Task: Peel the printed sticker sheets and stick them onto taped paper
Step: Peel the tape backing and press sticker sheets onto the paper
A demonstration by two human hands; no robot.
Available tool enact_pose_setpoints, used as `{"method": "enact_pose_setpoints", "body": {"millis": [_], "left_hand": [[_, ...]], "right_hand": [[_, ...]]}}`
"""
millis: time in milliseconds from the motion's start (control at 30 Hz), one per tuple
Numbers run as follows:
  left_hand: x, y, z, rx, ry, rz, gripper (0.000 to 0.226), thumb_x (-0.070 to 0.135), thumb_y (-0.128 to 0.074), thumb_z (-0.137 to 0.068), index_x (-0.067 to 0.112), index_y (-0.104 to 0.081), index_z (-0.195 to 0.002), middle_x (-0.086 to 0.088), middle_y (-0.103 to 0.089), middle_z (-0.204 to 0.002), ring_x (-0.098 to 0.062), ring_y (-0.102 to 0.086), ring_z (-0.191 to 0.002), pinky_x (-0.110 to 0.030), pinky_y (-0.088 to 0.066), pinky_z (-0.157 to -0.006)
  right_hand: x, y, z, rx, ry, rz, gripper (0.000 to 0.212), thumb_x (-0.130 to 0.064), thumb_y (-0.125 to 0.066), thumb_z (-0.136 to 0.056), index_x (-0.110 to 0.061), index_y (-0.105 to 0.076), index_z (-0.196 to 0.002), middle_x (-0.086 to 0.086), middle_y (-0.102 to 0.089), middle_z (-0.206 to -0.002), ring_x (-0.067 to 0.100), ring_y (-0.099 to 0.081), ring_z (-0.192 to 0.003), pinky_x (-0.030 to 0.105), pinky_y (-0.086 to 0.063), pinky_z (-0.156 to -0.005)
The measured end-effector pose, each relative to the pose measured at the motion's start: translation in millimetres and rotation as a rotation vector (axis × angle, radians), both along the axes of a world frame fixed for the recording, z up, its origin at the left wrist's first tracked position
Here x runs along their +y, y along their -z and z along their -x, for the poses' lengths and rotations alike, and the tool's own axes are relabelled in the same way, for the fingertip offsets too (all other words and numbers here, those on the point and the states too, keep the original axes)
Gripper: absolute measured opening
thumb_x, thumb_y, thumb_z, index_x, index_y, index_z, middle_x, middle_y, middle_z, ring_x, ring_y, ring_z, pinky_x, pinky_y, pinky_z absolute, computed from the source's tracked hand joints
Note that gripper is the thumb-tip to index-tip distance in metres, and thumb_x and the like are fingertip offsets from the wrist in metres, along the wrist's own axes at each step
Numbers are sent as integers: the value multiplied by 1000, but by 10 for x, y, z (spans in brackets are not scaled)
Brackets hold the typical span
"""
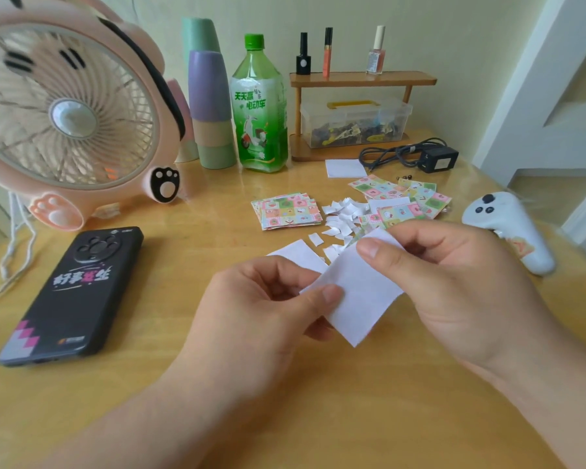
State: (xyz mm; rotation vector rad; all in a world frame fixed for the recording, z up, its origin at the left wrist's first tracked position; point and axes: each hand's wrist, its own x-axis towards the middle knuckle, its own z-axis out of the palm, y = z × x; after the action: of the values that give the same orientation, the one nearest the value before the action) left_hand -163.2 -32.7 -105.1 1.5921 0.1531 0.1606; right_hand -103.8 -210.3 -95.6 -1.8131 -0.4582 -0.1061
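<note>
My left hand [251, 309] and right hand [460, 282] both pinch one white sheet [359, 296] above the wooden counter [149, 401], right of the phone [71, 296].

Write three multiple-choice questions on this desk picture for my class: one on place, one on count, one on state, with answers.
1. Where does the black phone lie?
A. on the table, in front of the pink fan
B. on the floor
C. in a drawer

2. How many small bottles stand on the wooden shelf?
A. two
B. three
C. five

3. How is the white sheet held?
A. it lies untouched
B. pinched by the left hand and the right hand
C. by one hand alone

Answers:
1 A, it lies flat below the fan.
2 B, three stand on top.
3 B, each thumb presses on it.
</note>
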Motion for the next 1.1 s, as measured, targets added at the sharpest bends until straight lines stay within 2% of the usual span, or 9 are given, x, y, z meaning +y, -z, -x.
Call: {"method": "enact_pose_setpoints", "body": {"millis": [167,300,367,467,600,733,967,1033,1100], "left_hand": [[-20,-25,2,64,30,93,17,22,-85,-60,11,-72,-64,-19,-76,-77,-35,-74,-65,-50,-60,-82],[-35,4,7,89,83,116,26,19,-95,-64,8,-72,-69,-21,-76,-81,-37,-73,-68,-58,-57,-85],[-42,6,11,42,93,73,24,26,-92,-71,9,-74,-75,-17,-76,-82,-34,-73,-68,-54,-61,-80],[-64,-5,35,-32,87,17,18,31,-77,-76,16,-79,-84,-6,-78,-80,-21,-74,-69,-30,-60,-69],[-54,-5,43,-25,89,-40,12,30,-78,-78,18,-79,-78,-3,-77,-75,-12,-71,-65,-18,-53,-64],[-43,26,38,-7,129,-20,18,35,-86,-77,18,-79,-80,-5,-78,-78,-16,-73,-70,-26,-56,-69],[-56,9,44,-67,24,58,24,37,-76,-68,16,-79,-80,-6,-78,-77,-16,-71,-68,-27,-57,-69],[-54,19,46,-78,14,40,24,38,-76,-67,19,-80,-81,-6,-78,-79,-19,-73,-73,-31,-58,-74],[-61,29,45,-90,14,22,23,37,-77,-68,19,-80,-82,-4,-79,-81,-21,-74,-77,-31,-58,-74]], "right_hand": [[46,-1,9,24,-11,-168,22,-41,-72,-79,-20,-77,-82,18,-66,-76,12,-58,-73,31,-44,-73],[40,47,-24,78,-30,-288,27,-42,-77,-73,-16,-78,-80,8,-68,-75,23,-62,-77,43,-45,-75],[35,43,-21,90,-37,-304,32,-41,-76,-71,-11,-77,-81,22,-67,-79,37,-62,-79,55,-47,-79],[52,36,9,100,-59,-276,36,-39,-75,-72,-5,-75,-82,38,-60,-86,48,-60,-80,67,-46,-82],[68,39,33,82,-79,-249,34,-37,-76,-76,-4,-74,-82,34,-57,-77,30,-56,-69,52,-43,-70],[78,38,41,49,-89,-253,9,-32,-79,-77,-23,-80,-77,1,-72,-70,10,-63,-70,23,-49,-66],[57,48,-4,119,-101,-350,27,-40,-79,-65,-15,-75,-74,23,-63,-73,28,-59,-77,45,-43,-77],[57,64,-1,116,-88,-331,27,-39,-78,-68,-14,-75,-74,27,-63,-75,28,-59,-75,44,-43,-75],[53,78,-4,111,-68,-310,19,-33,-77,-73,-14,-73,-72,15,-62,-65,23,-56,-68,35,-41,-67]]}}
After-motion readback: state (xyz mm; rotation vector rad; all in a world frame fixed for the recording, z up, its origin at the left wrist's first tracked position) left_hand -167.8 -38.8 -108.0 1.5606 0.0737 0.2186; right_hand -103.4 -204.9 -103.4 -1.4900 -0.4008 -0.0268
